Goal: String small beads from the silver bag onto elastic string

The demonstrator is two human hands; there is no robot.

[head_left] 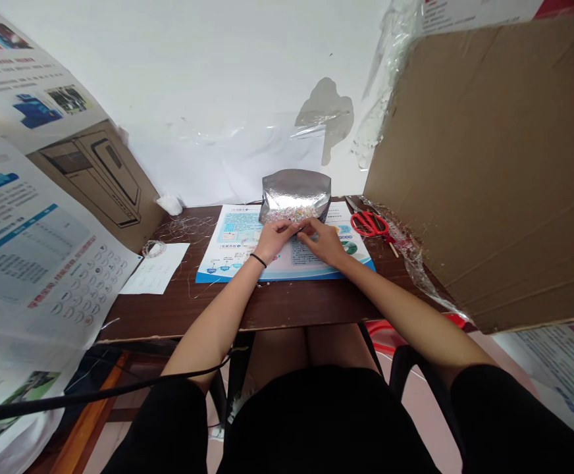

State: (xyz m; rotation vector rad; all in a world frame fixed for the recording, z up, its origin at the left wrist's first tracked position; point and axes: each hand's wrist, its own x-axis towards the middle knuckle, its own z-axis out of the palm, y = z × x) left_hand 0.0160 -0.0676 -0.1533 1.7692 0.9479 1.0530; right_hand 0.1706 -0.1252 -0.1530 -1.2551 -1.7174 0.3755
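A silver foil bag [295,192] stands open at the back of the table, with many small multicoloured beads [289,214] showing at its mouth. My left hand [273,238], with a black band at the wrist, and my right hand [319,241] meet just in front of the beads. Their fingertips are pinched close together, but whatever lies between them is too small to tell. Both hands hover over a blue-and-white printed sheet [228,247], and the bag's lower edge rests on it.
Red-handled scissors [368,224] lie to the right on the dark wooden table [287,303]. A white paper [156,268] with a loop of thin strand lies to the left. A large cardboard sheet [484,171] leans in at right; printed posters [35,224] crowd the left.
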